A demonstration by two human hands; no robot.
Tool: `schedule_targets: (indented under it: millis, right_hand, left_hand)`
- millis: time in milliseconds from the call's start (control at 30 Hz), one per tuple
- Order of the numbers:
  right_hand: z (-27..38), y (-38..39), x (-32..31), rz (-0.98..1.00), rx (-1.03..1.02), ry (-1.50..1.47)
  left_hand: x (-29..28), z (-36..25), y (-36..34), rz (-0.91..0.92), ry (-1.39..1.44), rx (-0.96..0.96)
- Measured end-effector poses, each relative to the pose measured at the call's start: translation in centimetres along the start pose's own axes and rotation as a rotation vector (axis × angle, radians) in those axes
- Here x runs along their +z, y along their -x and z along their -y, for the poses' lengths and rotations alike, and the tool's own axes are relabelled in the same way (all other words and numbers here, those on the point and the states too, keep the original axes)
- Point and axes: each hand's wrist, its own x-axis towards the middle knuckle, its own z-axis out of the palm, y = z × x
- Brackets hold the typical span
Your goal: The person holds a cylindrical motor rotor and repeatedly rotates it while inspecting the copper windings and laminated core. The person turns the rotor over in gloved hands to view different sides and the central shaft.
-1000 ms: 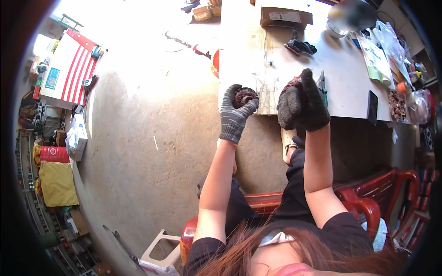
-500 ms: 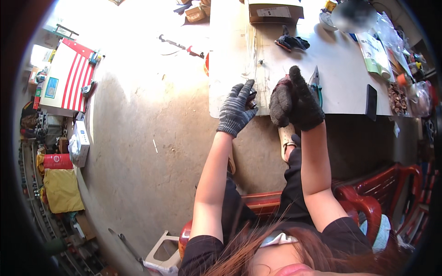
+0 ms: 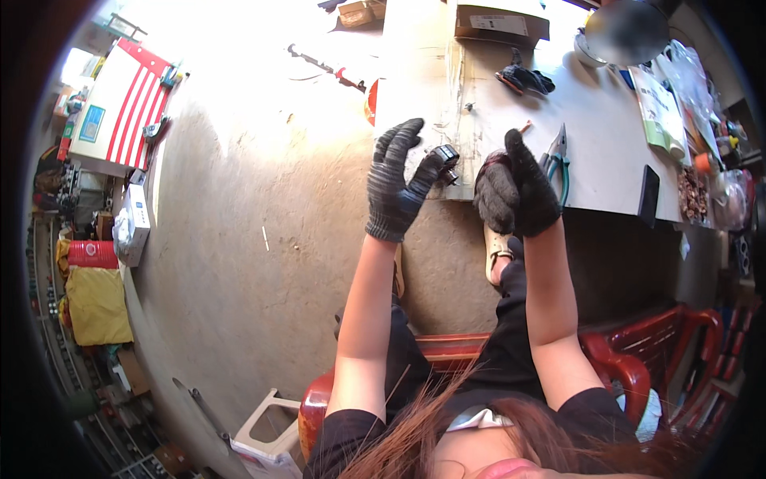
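Observation:
My left hand (image 3: pixel 396 182), in a grey striped knit glove, is open at the table's near left edge, its fingers raised and apart from the thumb. Just past the thumb tip stands a small dark metallic part (image 3: pixel 448 164) with a shiny top; whether the thumb touches it I cannot tell. My right hand (image 3: pixel 520 188), in a dark glove, is closed at the near edge, thumb upward. A thin orange-tipped piece (image 3: pixel 526 126) shows beyond its fingers, but what the hand grips is hidden. Right of that hand lie pliers (image 3: pixel 561 160) with teal handles.
On the white table (image 3: pixel 594 152) are a dark phone (image 3: pixel 648 195), a crumpled dark glove or cloth (image 3: pixel 525 79), a cardboard box (image 3: pixel 503 25) and a green-white package (image 3: pixel 661 116). A red wooden chair (image 3: pixel 630 363) is behind me. Crowded shelving (image 3: pixel 60 319) lines the left side.
My left hand has drawn slightly back and left, and the small metallic part shows more fully beside its thumb. My right hand stays closed. The whole view has shifted a little.

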Motion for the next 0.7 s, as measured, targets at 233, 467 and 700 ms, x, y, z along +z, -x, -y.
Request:
schedule_targets:
  millis: [233, 467, 700]
  right_hand:
    - [-2.8, -1.8, 0.8, 0.131, 0.081, -0.081]
    - [-2.4, -1.7, 0.4, -0.08, -0.272, -0.242]
    - [-2.9, -3.1, -0.4, -0.209, -0.366, 0.203]
  left_hand:
    - [0.4, -1.2, 0.9, 0.216, 0.103, 0.04]
    - [0.5, 0.5, 2.1, 0.211, 0.06, -0.129]
    - [1.5, -0.2, 2.7, 0.26, 0.34, -0.403]
